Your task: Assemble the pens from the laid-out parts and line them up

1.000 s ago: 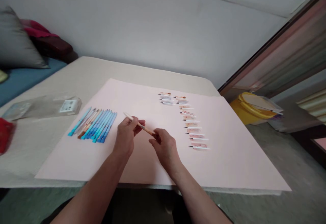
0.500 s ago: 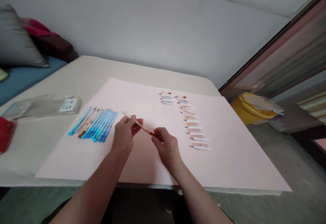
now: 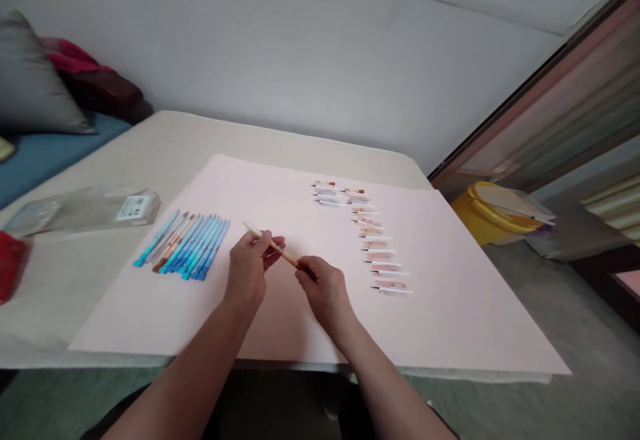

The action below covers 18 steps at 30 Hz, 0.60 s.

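Between my two hands is a slim pen (image 3: 287, 254) with a pale end at the upper left and an orange-brown barrel. My left hand (image 3: 251, 260) pinches it near the pale end, thumb on top. At the lower right, my right hand (image 3: 320, 285) has its fingers closed round the other end, which they hide. Left of my hands lies a row of pens (image 3: 195, 243), mostly blue, a few brown and greyish. To the right, several thin white refills with dark tips (image 3: 393, 291) lie in a column alongside small patterned pieces (image 3: 380, 245).
A pale pink sheet (image 3: 465, 313) covers much of the table (image 3: 200, 135). A clear plastic bag with a label (image 3: 135, 207) and a red object (image 3: 11, 263) lie on the left. Beyond the right edge stands a yellow bucket (image 3: 475, 217). A wall (image 3: 300, 60) closes off the back.
My left hand has shifted slightly right with the pen, and my right hand slightly left and down. My right fingers now cover more of the pen's lower end.
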Motion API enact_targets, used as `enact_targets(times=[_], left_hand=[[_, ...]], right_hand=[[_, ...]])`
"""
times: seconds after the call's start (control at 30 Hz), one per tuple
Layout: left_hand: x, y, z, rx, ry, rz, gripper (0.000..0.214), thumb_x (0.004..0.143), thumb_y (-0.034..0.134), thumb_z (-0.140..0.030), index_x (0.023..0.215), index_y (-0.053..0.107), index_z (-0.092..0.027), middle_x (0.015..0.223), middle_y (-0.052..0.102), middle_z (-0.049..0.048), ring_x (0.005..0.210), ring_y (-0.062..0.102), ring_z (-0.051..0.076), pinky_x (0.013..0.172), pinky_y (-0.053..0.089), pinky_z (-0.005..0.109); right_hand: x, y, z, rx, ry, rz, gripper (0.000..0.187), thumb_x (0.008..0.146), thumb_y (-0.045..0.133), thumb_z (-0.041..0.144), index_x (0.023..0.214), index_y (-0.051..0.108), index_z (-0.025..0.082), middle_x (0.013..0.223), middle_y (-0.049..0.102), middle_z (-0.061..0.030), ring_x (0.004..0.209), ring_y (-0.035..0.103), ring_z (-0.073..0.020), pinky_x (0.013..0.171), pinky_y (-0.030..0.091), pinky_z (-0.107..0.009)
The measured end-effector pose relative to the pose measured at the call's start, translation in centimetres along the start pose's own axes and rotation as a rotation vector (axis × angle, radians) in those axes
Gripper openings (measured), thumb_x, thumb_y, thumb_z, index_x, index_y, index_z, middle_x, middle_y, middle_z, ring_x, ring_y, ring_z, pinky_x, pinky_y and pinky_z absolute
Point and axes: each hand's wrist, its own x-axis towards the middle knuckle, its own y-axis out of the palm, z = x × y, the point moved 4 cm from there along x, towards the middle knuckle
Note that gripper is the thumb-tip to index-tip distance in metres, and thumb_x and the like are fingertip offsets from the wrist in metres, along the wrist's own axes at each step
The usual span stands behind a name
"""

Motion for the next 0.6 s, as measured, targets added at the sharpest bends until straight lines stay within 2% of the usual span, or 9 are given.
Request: enact_targets(times=[0.37,0.6], left_hand=[[-0.9,0.6,0.5,0.108,-0.001,0.066,0.024,0.076,0.062,-0.037,0.081,0.059,-0.014,0.085,0.068,0.01,0.083,0.064,0.019,0.078,0.051,0.038],[-0.7,0.6,0.7,0.042,-0.036,0.052,0.023,0.074,0.064,-0.034,0.082,0.061,-0.013,0.085,0.067,0.0092,0.082,0.064,0.017,0.082,0.05,0.037]], right_hand=[[0.3,-0.1,-0.9,-0.175,-0.01,0.02,0.011,0.082,0.052,0.019,0.082,0.063,0.02,0.075,0.063,-0.0019,0.068,0.056,-0.0139,0.063,0.037,-0.023],[0.6,-0.1,-1.2,-0.228,0.021,0.08,0.011,0.083,0.049,0.019,0.077,0.058,0.02,0.07,0.06,-0.0006,0.063,0.053,-0.0129,0.059,0.034,-0.022]])
